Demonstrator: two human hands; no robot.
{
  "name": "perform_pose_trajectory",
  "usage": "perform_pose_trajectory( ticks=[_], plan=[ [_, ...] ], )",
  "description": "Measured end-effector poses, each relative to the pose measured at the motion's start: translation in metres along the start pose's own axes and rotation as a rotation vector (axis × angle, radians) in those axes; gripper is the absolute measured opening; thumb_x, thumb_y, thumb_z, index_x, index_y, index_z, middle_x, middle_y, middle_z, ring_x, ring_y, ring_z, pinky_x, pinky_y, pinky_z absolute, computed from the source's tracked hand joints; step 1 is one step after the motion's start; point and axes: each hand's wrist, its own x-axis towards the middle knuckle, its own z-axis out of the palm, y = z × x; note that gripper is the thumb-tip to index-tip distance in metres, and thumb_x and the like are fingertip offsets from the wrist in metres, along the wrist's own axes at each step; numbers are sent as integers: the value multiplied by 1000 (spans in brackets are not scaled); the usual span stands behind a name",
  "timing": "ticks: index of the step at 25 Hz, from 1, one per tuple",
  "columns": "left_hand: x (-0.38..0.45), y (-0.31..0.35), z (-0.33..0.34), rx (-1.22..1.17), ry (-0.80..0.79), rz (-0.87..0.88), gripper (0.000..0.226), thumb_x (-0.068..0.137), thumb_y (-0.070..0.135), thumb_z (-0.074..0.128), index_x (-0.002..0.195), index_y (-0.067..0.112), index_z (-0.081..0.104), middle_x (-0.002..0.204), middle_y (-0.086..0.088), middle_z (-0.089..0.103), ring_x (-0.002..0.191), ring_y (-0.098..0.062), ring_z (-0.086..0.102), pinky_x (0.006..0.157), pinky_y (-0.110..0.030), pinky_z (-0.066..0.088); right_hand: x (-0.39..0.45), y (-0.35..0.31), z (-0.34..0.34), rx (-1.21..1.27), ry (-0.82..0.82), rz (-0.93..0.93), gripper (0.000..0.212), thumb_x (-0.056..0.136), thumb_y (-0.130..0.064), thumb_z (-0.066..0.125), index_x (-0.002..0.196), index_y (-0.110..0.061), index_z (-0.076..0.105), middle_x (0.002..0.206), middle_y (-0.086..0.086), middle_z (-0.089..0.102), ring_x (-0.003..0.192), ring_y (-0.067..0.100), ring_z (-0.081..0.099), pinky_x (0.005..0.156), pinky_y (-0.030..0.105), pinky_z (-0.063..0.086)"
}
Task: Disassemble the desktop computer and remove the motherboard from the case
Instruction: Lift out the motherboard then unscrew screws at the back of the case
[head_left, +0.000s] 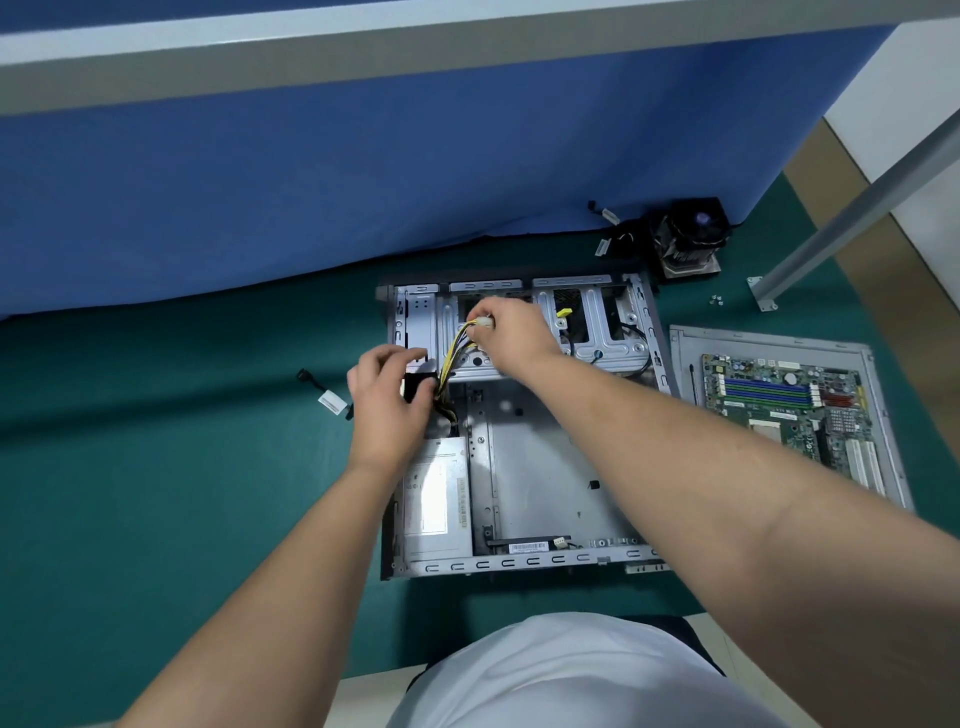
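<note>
Pinching a white connector (485, 322) above the case (524, 467), right hand (511, 332); left hand (387, 410) grips black cabling (415, 389).

The open grey metal computer case (524, 431) lies flat on the green-covered worktop (156, 467). In its near-left corner sits the silver box-shaped power supply (436, 499). Right of the case, the green motherboard (789, 410) lies on a flat grey metal side panel (685, 353). Behind the case's far-right corner stands the black fan-topped heatsink cooler (688, 239). Left of the case lies a short black labelled cable (327, 397).
</note>
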Motion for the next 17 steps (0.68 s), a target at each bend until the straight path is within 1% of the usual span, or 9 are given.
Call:
perform_pose_trajectory(
  ticks=[2, 4, 6, 7, 9, 11, 14, 16, 17],
  plan=[
    [-2, -11, -10, -17, 24, -19, 33, 93, 14, 69, 125, 17, 65, 132, -4, 52, 123, -20, 42, 107, -25, 32, -3, 5, 3, -68, 11, -40, 23, 101, -30, 61, 122, -26, 68, 123, 7, 59, 104, 26, 60, 85, 33, 49],
    [-3, -21, -20, -123, 3, -143, 32, 96, 21, 68, 127, 16, 62, 128, -1, 59, 118, -16, 53, 101, -22, 40, -6, 10, 2, -130, 3, -67, 30, 103, -31, 57, 133, -29, 64, 130, 6, 54, 110, 28, 58, 89, 37, 51],
    [0, -23, -27, -203, -43, -301, 24, 96, 34, 69, 116, 21, 66, 110, 8, 69, 103, -11, 64, 90, -21, 47, -10, 14, 0, -142, -26, -84, 40, 106, -29, 52, 145, -29, 54, 137, 6, 50, 118, 28, 54, 96, 41, 51],
    [2, -24, -30, -183, -71, -322, 19, 96, 38, 68, 107, 24, 68, 100, 12, 71, 95, -9, 66, 86, -26, 49, -12, 16, -2, -142, -43, -88, 45, 107, -28, 49, 151, -28, 47, 141, 6, 47, 122, 28, 52, 99, 41, 50],
    [9, -28, -37, -83, -108, -244, 16, 97, 38, 67, 98, 23, 70, 92, 8, 69, 89, -12, 64, 85, -33, 50, -17, 19, -6, -151, -62, -102, 51, 108, -30, 44, 158, -26, 35, 145, 8, 44, 126, 28, 50, 102, 39, 47],
    [21, -34, -47, 110, -113, -71, 16, 98, 31, 67, 100, 17, 72, 95, -3, 64, 98, -26, 57, 87, -36, 45, -27, 25, -13, -164, -50, -138, 53, 108, -32, 43, 159, -22, 33, 145, 9, 45, 127, 28, 50, 104, 39, 46],
    [48, -39, -63, 359, -111, 125, 16, 99, 24, 66, 102, 10, 74, 97, -11, 61, 111, -36, 44, 96, -41, 38, -46, 40, -26, -191, -19, -205, 49, 106, -32, 48, 153, -18, 43, 141, 7, 50, 127, 26, 50, 104, 41, 46],
    [63, -37, -69, 391, -69, 156, 15, 98, 21, 67, 102, 10, 76, 97, -14, 62, 116, -39, 41, 104, -45, 37, -58, 53, -34, -231, 22, -243, 39, 105, -28, 51, 142, -16, 55, 134, 5, 55, 124, 25, 50, 103, 40, 46],
    [69, -38, -70, 383, -49, 122, 15, 98, 20, 66, 103, 10, 76, 99, -15, 62, 117, -40, 41, 106, -45, 36, -63, 60, -39, -246, 50, -253, 33, 104, -26, 52, 134, -15, 61, 129, 5, 57, 121, 25, 51, 102, 39, 45]
  ],
)
